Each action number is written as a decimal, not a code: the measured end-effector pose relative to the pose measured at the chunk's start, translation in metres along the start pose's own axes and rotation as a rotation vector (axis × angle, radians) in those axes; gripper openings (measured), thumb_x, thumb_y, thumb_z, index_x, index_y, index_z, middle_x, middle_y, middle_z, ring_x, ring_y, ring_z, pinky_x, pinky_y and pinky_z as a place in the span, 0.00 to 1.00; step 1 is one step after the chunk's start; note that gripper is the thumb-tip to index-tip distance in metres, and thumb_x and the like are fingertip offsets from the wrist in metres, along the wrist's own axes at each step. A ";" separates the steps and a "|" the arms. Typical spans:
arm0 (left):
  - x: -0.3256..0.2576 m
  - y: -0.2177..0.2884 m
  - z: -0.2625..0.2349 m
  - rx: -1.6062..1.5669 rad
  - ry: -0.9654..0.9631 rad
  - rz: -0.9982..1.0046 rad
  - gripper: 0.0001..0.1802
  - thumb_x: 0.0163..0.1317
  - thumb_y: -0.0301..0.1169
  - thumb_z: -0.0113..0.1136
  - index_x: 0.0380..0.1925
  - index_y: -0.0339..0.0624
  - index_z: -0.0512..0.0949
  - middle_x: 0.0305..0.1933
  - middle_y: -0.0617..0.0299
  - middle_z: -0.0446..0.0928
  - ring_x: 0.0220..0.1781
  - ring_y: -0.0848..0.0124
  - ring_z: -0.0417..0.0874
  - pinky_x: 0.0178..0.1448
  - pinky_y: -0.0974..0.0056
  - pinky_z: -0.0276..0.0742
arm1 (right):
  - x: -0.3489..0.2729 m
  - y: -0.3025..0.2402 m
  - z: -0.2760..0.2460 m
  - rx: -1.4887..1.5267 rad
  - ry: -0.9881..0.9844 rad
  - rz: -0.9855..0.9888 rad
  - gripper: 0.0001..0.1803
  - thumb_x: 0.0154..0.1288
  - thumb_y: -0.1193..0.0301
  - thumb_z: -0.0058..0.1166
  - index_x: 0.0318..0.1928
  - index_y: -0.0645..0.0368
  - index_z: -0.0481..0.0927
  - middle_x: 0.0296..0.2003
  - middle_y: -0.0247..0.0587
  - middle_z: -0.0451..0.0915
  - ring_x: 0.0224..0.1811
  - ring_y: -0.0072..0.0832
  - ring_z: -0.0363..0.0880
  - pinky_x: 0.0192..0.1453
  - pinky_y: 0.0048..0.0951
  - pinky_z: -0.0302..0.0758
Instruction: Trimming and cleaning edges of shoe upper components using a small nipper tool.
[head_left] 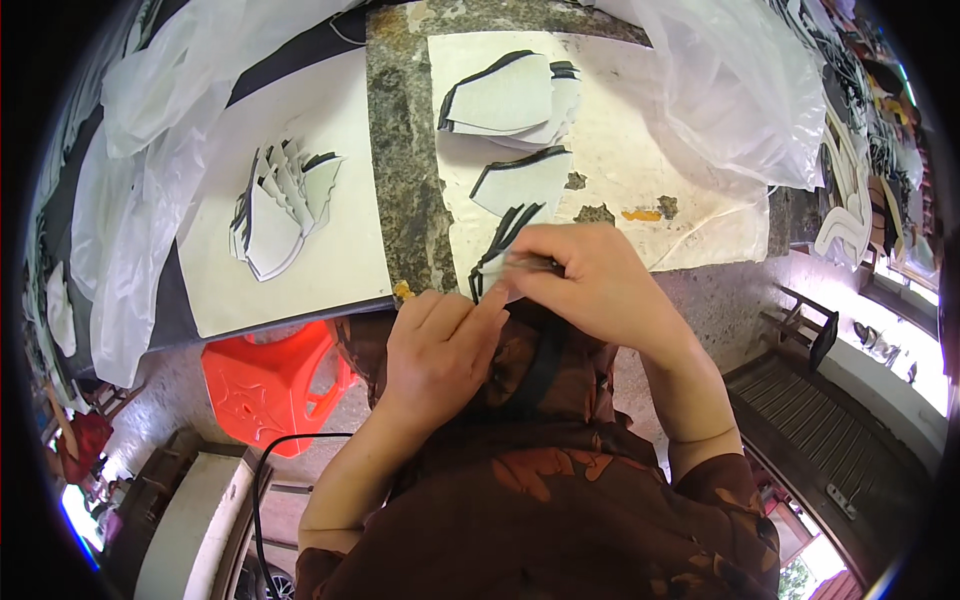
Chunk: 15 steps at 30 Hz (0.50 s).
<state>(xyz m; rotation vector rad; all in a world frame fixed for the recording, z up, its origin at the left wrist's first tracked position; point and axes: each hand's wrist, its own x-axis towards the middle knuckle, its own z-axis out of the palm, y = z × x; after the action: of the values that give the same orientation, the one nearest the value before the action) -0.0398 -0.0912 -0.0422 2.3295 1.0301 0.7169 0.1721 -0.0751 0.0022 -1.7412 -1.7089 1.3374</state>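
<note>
At the near edge of the table, my left hand [440, 350] has its fingers pressed together against a white cut piece with black edging [492, 266]. My right hand [592, 282] meets it there, its fingers closed round a slim dark tool [538, 264] whose tip is hidden. More black strips fan out just beyond the fingertips. Farther off lies a single white curved piece with a black rim [524, 182]. Behind that is a small stack of the same white pieces [503, 97]. Another fanned, overlapping group of white pieces [278, 212] lies to the left.
Two pale sheets cover the table; the right sheet [690, 225] is worn through in spots. Clear plastic bags [745, 90] lie at the back. Below the table's left part stands a red plastic stool [245, 395]. A black cable [262, 490] hangs by my left arm.
</note>
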 end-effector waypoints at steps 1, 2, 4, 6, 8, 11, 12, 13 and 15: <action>0.000 -0.001 0.001 0.022 0.015 0.026 0.15 0.61 0.28 0.71 0.49 0.44 0.86 0.30 0.66 0.71 0.32 0.65 0.74 0.38 0.60 0.69 | 0.000 0.000 0.001 -0.105 0.081 0.007 0.12 0.64 0.65 0.61 0.39 0.62 0.83 0.26 0.48 0.81 0.28 0.41 0.81 0.36 0.36 0.76; -0.001 -0.002 0.001 0.024 0.014 0.026 0.15 0.61 0.28 0.71 0.49 0.44 0.86 0.30 0.66 0.71 0.32 0.65 0.74 0.38 0.60 0.69 | 0.001 0.001 0.001 -0.103 0.080 0.005 0.12 0.64 0.65 0.61 0.39 0.62 0.83 0.26 0.48 0.81 0.28 0.41 0.81 0.36 0.36 0.76; -0.002 -0.001 0.002 0.033 0.042 0.009 0.17 0.59 0.29 0.73 0.49 0.48 0.87 0.34 0.68 0.72 0.36 0.66 0.75 0.42 0.59 0.69 | 0.002 0.002 0.002 -0.156 0.119 0.030 0.11 0.62 0.66 0.60 0.38 0.62 0.82 0.27 0.51 0.81 0.30 0.49 0.81 0.36 0.40 0.76; -0.005 -0.003 0.002 0.056 0.053 0.012 0.17 0.58 0.30 0.73 0.50 0.50 0.87 0.37 0.68 0.73 0.39 0.66 0.75 0.45 0.58 0.69 | 0.003 0.003 0.003 -0.156 0.124 0.039 0.11 0.63 0.66 0.59 0.38 0.62 0.82 0.28 0.52 0.82 0.30 0.49 0.81 0.36 0.40 0.76; -0.006 -0.004 0.003 0.078 0.064 0.016 0.18 0.57 0.31 0.74 0.50 0.51 0.88 0.41 0.68 0.74 0.42 0.66 0.75 0.48 0.58 0.68 | 0.003 0.004 0.003 -0.155 0.131 0.048 0.11 0.63 0.66 0.59 0.38 0.62 0.82 0.28 0.52 0.82 0.30 0.50 0.81 0.36 0.40 0.76; -0.007 -0.004 0.006 0.107 0.084 0.021 0.19 0.56 0.31 0.75 0.50 0.53 0.88 0.46 0.68 0.75 0.47 0.64 0.75 0.52 0.56 0.68 | 0.003 0.006 0.003 -0.160 0.131 0.038 0.11 0.63 0.66 0.59 0.38 0.62 0.82 0.27 0.51 0.81 0.29 0.48 0.81 0.35 0.39 0.75; -0.007 -0.004 0.006 0.107 0.085 0.025 0.19 0.56 0.31 0.75 0.50 0.52 0.88 0.47 0.68 0.76 0.48 0.64 0.75 0.52 0.56 0.67 | 0.003 0.004 0.003 -0.110 0.109 0.008 0.11 0.64 0.66 0.60 0.38 0.62 0.82 0.27 0.49 0.81 0.28 0.44 0.80 0.35 0.37 0.75; -0.008 -0.005 0.007 0.106 0.087 0.029 0.19 0.56 0.31 0.75 0.49 0.52 0.88 0.49 0.68 0.76 0.49 0.64 0.75 0.53 0.55 0.67 | 0.003 0.003 0.002 -0.060 0.087 -0.023 0.11 0.64 0.67 0.60 0.38 0.63 0.81 0.26 0.48 0.80 0.26 0.39 0.79 0.35 0.35 0.74; -0.007 -0.005 0.006 0.104 0.085 0.029 0.19 0.55 0.31 0.75 0.49 0.52 0.88 0.48 0.68 0.77 0.49 0.64 0.75 0.53 0.56 0.67 | 0.005 0.003 0.000 0.035 0.020 -0.025 0.11 0.64 0.67 0.61 0.38 0.63 0.81 0.25 0.46 0.79 0.26 0.33 0.76 0.35 0.33 0.73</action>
<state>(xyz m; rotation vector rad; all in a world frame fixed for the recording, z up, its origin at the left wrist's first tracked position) -0.0433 -0.0949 -0.0516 2.4259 1.0965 0.7976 0.1728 -0.0716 -0.0018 -1.7022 -1.6810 1.3270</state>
